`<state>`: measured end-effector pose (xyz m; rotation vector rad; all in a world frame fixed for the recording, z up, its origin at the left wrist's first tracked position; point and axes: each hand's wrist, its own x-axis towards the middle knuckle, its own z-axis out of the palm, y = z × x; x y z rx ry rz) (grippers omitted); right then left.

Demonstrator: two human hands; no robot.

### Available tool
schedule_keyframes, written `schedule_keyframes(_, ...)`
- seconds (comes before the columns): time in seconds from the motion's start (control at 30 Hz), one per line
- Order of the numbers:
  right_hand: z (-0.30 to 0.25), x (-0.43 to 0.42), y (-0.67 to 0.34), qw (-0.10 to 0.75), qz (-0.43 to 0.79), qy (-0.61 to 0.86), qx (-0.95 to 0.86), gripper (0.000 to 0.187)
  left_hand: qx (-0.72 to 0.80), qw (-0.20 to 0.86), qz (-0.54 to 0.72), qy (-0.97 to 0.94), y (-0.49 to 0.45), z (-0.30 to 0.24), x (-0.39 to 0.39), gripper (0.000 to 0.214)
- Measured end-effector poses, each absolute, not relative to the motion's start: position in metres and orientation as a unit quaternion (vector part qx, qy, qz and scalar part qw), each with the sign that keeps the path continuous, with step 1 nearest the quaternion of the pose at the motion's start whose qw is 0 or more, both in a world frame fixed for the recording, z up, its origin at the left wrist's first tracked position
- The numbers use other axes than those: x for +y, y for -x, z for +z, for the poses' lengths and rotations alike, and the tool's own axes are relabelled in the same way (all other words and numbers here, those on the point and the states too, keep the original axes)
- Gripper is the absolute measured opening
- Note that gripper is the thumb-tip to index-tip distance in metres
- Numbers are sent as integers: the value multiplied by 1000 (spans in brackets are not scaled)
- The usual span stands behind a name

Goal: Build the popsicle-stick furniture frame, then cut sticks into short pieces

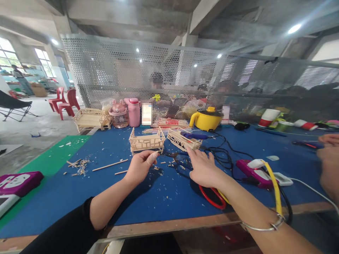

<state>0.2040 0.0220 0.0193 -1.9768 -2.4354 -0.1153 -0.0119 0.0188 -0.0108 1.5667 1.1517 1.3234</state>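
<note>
My left hand [141, 166] is closed in a pinch on a thin wooden stick [121, 172], whose short end pokes out past the thumb. Just right of that end are the dark jaws of blue-handled pliers [182, 163]. My right hand [205, 167] is on the pliers' handles, index finger stretched forward; the palm side is hidden. Behind my hands stand two small stick-built models, a railed wooden frame [147, 141] and a longer wooden frame [178, 140]. A blue-handled tool with a cord [194, 135] lies against the longer one. Red-handled scissors [212, 199] lie beneath my right wrist.
Offcuts [79, 167] and a loose stick [109, 165] lie left on the blue mat. A larger wooden model [91, 119], pink bottle [134, 113] and yellow pot [208, 120] line the mesh screen. Right are a purple power strip [255, 173], cords and another person's hand [329, 155].
</note>
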Motion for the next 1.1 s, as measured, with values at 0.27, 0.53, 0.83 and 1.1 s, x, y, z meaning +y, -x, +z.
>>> schedule_keyframes(0.27,25,16,-200,-13,22,574,-818,94,442,462,510,-575,6,-11,15,48)
schedule_keyframes(0.53,36,22,-153,335,307,431,-780,26,390,555,500,-539,-5,-7,11,50)
schedule_keyframes(0.83,36,61,-147,454,76,407,-789,15,499,344,551,-574,11,15,25,49)
schedule_keyframes(1.1,47,100,-151,347,-81,349,-867,12,436,100,320,-835,42,66,75,73)
